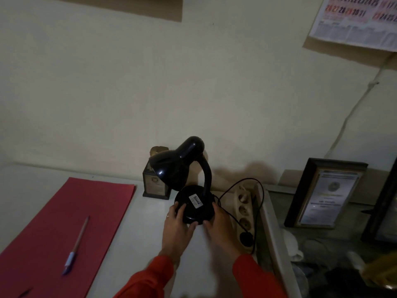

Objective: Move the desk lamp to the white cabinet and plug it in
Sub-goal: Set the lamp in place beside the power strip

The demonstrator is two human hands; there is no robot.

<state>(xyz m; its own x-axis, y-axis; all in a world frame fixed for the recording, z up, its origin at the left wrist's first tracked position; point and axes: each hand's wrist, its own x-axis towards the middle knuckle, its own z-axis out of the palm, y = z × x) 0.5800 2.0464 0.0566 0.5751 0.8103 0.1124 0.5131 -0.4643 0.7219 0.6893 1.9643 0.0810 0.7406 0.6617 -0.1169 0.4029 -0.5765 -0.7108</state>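
On top of the white cabinet [133,244], near its back edge, sits the glossy black gooseneck desk lamp [189,179], with both hands wrapped around its round base. The left hand [177,226] curls against the rim at 8 o'clock, fingers slightly spread and pressing the side, thumb near the front edge. The right hand [219,224] cups the rim from 4 o'clock, its fingers close together, though blur hides how firmly they bear on it. Neither hand seems to lift; the base looks flat on the surface, so I judge this to be the final settling of the lamp.

To do it well, the base should rest fully flat and clear of the thin black cord [242,183], which loops out at 3 o'clock. That cord ends in a round black plug [246,238], which lies at the near end of the cream plastic power strip [243,209]; whether it is seated I cannot tell. Next, 1 hand should steady the strip while the other pushes the plug straight in.

At 9 o'clock from the lamp lies a red paper folder [71,222] with 1 blue-capped pen [76,246] on it. Behind the shade, at 11 o'clock, stands a small dark wooden box [153,186]. At 3 o'clock a framed certificate [322,194] leans on a lower, cluttered grey ledge. A plain cream wall [193,82] rises behind, with a calendar [354,18] at 1 o'clock. Light is dim.
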